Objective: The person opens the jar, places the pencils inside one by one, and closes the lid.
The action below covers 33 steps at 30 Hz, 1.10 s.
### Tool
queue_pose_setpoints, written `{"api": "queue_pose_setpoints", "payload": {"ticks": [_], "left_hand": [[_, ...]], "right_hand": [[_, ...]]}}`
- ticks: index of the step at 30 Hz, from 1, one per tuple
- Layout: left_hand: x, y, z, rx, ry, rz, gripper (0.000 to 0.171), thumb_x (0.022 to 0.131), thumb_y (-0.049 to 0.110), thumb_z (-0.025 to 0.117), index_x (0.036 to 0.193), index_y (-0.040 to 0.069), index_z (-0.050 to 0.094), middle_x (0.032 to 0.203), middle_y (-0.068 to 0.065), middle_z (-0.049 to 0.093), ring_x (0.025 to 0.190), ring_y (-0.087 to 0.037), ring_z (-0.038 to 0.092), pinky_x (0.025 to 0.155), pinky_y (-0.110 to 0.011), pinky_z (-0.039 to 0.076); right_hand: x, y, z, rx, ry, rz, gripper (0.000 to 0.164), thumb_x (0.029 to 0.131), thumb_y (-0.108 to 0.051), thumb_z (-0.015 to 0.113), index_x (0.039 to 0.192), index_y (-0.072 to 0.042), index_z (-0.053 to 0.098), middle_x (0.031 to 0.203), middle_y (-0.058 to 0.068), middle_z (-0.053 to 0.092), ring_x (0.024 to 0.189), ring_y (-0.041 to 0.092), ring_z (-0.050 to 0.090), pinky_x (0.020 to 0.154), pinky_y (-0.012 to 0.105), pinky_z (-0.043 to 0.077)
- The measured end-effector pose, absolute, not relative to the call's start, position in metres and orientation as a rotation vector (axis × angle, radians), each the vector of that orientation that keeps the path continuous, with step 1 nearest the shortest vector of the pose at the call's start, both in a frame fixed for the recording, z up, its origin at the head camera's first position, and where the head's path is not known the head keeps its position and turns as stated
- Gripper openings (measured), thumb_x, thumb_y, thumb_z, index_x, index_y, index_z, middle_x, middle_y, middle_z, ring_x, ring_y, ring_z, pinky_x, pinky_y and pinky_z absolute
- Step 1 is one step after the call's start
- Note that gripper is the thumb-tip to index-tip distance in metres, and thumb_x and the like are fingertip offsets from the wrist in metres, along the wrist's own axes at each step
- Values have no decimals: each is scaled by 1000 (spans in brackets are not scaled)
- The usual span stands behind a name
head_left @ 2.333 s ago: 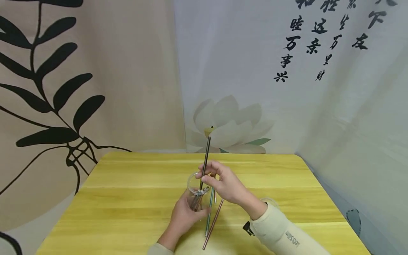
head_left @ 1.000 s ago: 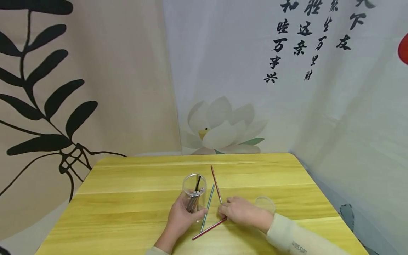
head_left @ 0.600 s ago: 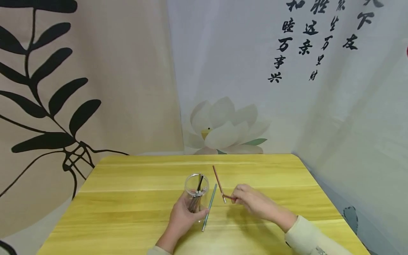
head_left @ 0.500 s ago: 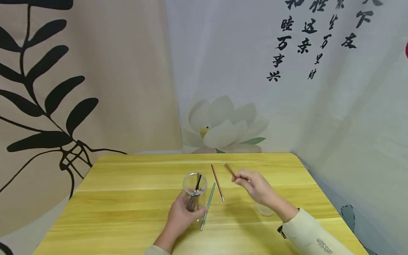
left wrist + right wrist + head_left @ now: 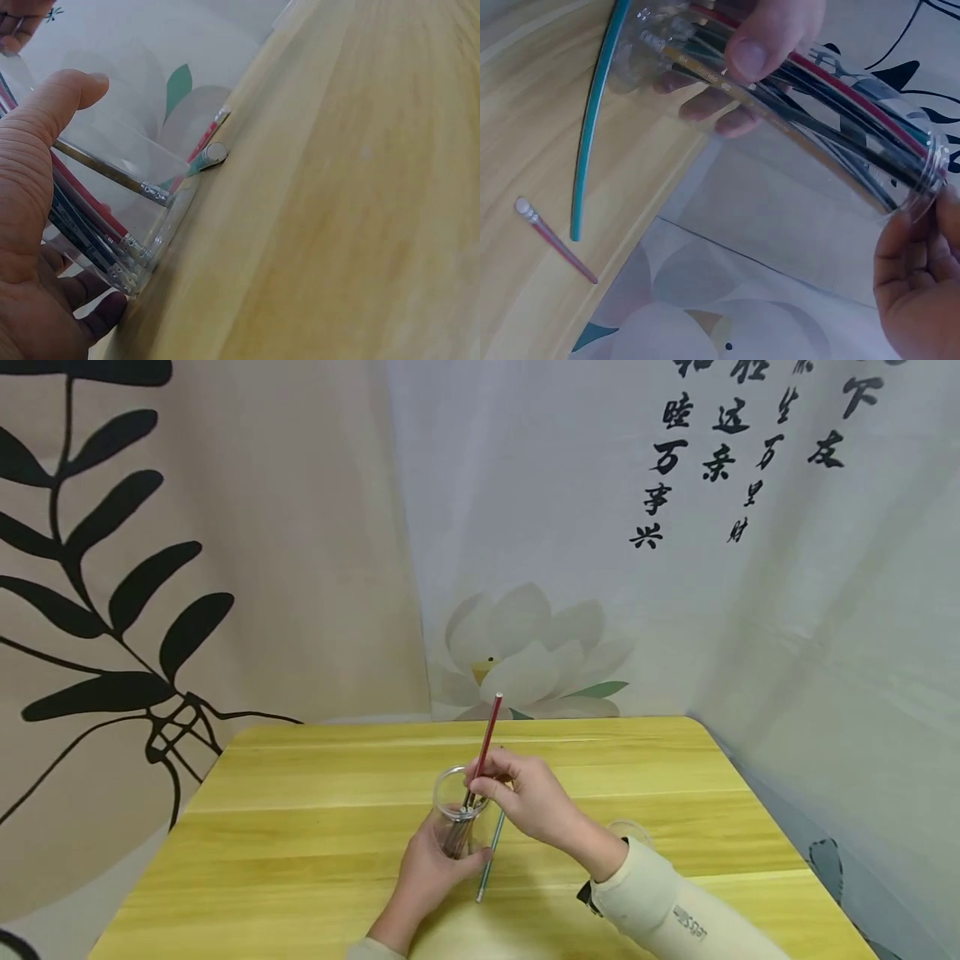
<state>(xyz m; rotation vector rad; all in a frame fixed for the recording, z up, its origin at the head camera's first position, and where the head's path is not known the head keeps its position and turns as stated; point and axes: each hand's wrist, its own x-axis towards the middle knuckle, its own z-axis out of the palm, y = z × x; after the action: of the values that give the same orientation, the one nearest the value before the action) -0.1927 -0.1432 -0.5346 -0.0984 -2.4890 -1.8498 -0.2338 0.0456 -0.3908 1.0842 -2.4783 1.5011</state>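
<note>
My left hand (image 5: 438, 868) grips a clear jar (image 5: 450, 789) around its side; the thumb lies across the wall in the left wrist view. Inside stand several pencils (image 5: 832, 124), black, red and gold-coloured, with metal-ringed ends at the jar's bottom. My right hand (image 5: 536, 797) pinches a red pencil (image 5: 489, 735) upright at the jar's mouth. Its lower part is hidden by the fingers and the other pencils. Beside the jar a teal pencil (image 5: 491, 860) lies on the table. Another red pencil (image 5: 561, 247) lies farther back, mostly covered by the right hand in the head view.
A clear round lid (image 5: 630, 828) rests on the yellow wood-grain table (image 5: 300, 827), behind the right forearm. A printed curtain (image 5: 337, 543) with leaves, a lotus and characters hangs beyond the table's far edge.
The right hand let go of a black pencil in the jar, picked up a red pencil from the table, turned it upright and brought it to the jar's mouth. The left hand stayed on the jar.
</note>
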Motion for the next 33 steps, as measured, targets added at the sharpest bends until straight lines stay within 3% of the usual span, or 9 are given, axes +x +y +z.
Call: {"api": "queue_pose_setpoints", "payload": {"ticks": [7,15,23,33], "left_hand": [[-193,-143,-534,-86,-2506,-1811,77,79,39,96,145,32,57,138,2,73,127,-25,69,105,-55,57],[-193,-142,-534,-83,-2490,-1837,75,79,37,96,143,33,57,139,1,73,132,-28,67,108,-58,55],[-193,-141,-535,-98,-2485,-1829,78,79,39,96,145,32,56,138,0,74,133,-29,67,111,-60,53],[-193,-142,-535,-104,-2488,-1829,77,79,38,95,145,31,56,141,0,72,136,-31,65,113,-61,52]], "right_hand": [[-233,41,-397,1162,-2440,1397,11,103,-16,72,112,-10,75,99,0,80,85,6,71,73,25,61],[-233,41,-398,1125,-2442,1444,14,105,-18,70,116,-10,74,100,5,82,87,8,73,76,26,62],[-234,44,-401,1150,-2419,1475,15,107,-19,66,116,-10,74,97,6,82,86,15,75,74,24,62],[-234,42,-401,1142,-2420,1492,15,107,-18,66,116,-10,76,101,2,81,89,12,75,77,25,62]]}}
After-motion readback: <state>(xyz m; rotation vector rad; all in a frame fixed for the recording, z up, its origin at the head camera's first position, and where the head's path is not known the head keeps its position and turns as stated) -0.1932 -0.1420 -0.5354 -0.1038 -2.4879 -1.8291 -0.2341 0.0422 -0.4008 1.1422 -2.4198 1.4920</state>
